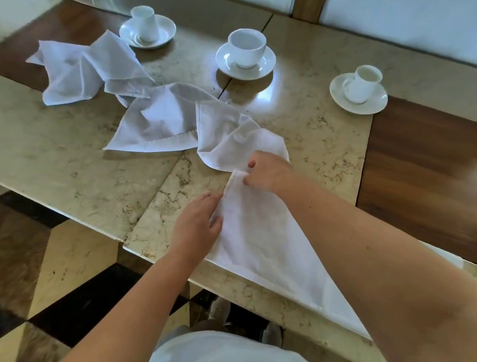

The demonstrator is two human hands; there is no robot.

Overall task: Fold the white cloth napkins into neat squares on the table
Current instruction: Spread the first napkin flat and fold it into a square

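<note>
White napkin [257, 248] flat on marble table [62, 152], its near-left edge pinched by left hand [196, 229] and right hand [269, 172].

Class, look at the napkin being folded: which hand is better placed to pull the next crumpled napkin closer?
The right hand. It pinches the folded napkin's far tip, right beside the nearest crumpled napkin. The left hand is nearer the table edge.
</note>
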